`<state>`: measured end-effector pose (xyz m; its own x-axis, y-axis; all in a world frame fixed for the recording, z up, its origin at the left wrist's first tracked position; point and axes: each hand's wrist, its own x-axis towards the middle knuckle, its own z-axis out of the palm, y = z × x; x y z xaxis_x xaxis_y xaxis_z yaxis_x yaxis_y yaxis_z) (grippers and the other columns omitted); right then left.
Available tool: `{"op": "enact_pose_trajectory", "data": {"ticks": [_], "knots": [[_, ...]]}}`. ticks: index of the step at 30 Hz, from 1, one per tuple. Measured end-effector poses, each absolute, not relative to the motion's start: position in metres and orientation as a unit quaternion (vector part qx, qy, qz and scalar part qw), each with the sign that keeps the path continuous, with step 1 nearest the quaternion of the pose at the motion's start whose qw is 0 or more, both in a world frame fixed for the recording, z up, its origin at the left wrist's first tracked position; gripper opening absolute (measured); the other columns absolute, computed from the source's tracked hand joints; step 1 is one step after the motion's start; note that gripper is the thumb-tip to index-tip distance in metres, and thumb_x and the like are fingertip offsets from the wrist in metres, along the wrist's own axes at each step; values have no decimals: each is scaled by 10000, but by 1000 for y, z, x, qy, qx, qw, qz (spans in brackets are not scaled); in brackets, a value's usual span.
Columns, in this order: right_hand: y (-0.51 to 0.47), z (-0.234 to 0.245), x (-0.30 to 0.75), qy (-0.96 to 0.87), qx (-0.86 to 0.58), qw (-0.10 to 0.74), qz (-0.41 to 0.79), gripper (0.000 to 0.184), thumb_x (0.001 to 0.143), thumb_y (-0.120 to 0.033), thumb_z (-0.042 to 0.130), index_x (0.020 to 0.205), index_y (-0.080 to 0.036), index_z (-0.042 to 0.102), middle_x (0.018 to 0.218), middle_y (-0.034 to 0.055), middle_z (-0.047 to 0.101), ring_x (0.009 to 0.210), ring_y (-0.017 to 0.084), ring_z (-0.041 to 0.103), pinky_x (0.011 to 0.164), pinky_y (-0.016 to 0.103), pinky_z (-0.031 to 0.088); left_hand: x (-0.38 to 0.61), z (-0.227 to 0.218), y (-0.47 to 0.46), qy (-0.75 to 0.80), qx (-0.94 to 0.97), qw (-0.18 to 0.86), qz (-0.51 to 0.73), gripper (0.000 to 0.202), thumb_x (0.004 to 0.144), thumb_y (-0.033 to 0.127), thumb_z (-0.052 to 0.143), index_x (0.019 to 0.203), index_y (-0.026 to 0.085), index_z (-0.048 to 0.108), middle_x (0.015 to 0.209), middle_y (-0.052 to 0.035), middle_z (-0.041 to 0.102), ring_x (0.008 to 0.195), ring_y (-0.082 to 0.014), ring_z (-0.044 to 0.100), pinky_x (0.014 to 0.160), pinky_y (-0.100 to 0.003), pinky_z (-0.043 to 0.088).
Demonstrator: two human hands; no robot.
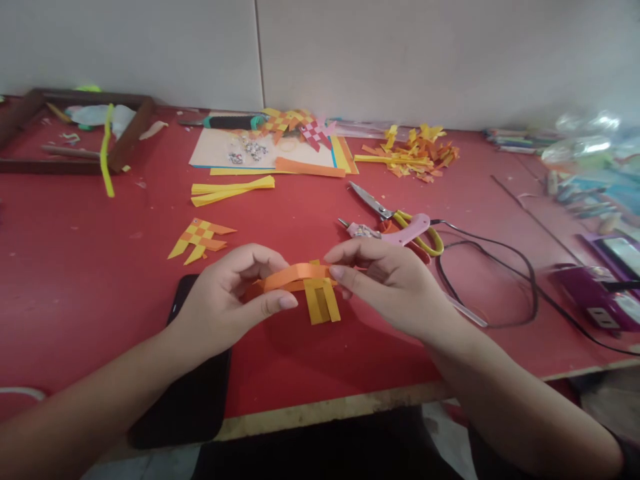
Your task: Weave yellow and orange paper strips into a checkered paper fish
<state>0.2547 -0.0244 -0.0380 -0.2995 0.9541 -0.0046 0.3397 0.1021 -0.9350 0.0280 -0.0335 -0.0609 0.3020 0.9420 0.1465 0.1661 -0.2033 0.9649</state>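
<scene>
Between my two hands, above the red table, is a small weave of orange paper strips (293,275) and yellow paper strips (320,303). My left hand (240,287) is closed on the left ends of the orange strips, thumb in front. At the right ends, my right hand (380,277) pinches the orange strips between thumb and fingers. The yellow strips cross the orange ones and hang down toward me. A woven orange and yellow paper fish (200,237) lies flat beyond my left hand. Just beyond my right hand are a pink glue gun (400,233) and yellow-handled scissors (380,210).
Yellow strips (230,190) lie near paper sheets (215,148). Paper scraps (420,157) are heaped at the back, and a brown frame (135,137) stands back left. A black phone (200,380) lies under my left forearm. A black cord (535,293) loops at right beside a purple device (600,293).
</scene>
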Motion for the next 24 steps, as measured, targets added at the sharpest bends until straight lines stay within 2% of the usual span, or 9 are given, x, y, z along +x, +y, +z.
{"op": "enact_pose_trajectory", "data": {"ticks": [3, 6, 8, 14, 20, 24], "knots": [[-26, -35, 260, -707, -519, 273, 394, 114, 875, -247, 600, 900, -204, 702, 860, 18, 717, 748, 132, 645, 626, 245, 509, 27, -61, -33, 456, 695, 415, 369, 256, 813, 345, 741, 1016, 229, 637, 807, 11, 653, 733, -131, 652, 652, -206, 524], [-30, -38, 267, -735, -530, 232, 355, 148, 878, -229, 583, 914, -215, 726, 858, 17, 739, 715, 132, 652, 633, 259, 512, 29, -64, -35, 468, 747, 341, 325, 112, 900, 309, 632, 984, 235, 641, 817, 1, 699, 716, -141, 669, 639, -226, 509], [-33, -43, 271, -750, -531, 213, 333, 163, 875, -208, 577, 916, -218, 734, 855, 16, 743, 685, 124, 644, 612, 254, 501, 32, -67, -38, 462, 784, 284, 302, 91, 910, 282, 598, 978, 234, 634, 819, -6, 711, 716, -157, 670, 638, -254, 500], [-39, -59, 275, -742, -567, 193, 302, 129, 825, -167, 625, 923, -202, 703, 721, -12, 704, 543, 93, 556, 519, 226, 433, 40, -72, -41, 406, 889, 92, 190, 159, 935, 237, 509, 985, 171, 644, 801, -64, 688, 677, -228, 568, 623, -378, 451], [-40, -62, 271, -734, -582, 190, 296, 78, 800, -125, 624, 828, -193, 648, 662, -41, 649, 497, 72, 486, 496, 212, 384, 44, -70, -47, 321, 920, -25, 224, 195, 894, 106, 578, 1060, 106, 682, 1004, -118, 706, 887, -283, 601, 775, -447, 492], [-40, -60, 271, -730, -581, 200, 299, 91, 803, -114, 607, 755, -192, 604, 624, -50, 605, 485, 66, 456, 483, 206, 365, 47, -65, -56, 264, 933, -59, 238, 109, 875, 150, 641, 927, 92, 716, 897, -93, 736, 823, -261, 626, 735, -414, 508]]}}
